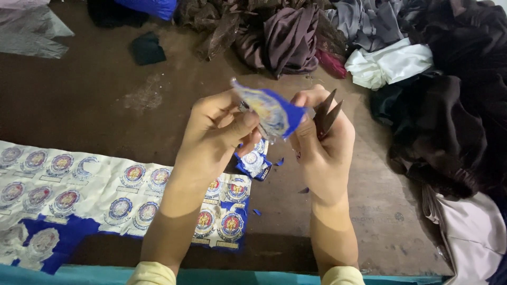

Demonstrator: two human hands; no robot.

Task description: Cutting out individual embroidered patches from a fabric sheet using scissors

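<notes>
Left hand (219, 126) pinches a blue-edged badge (272, 112) up above the table's (84, 100) middle, right hand (322, 140) grips scissors (326, 115), blades slightly apart. Badge sheet (105, 195) lies at the near left edge.

The badge sheet (105, 200) lies on the table (105, 105) at left, cloth heaps (449, 105) behind and right.

Blue-and-white badge patch (272, 112); white sheet (105, 195) of round emblems.
</notes>
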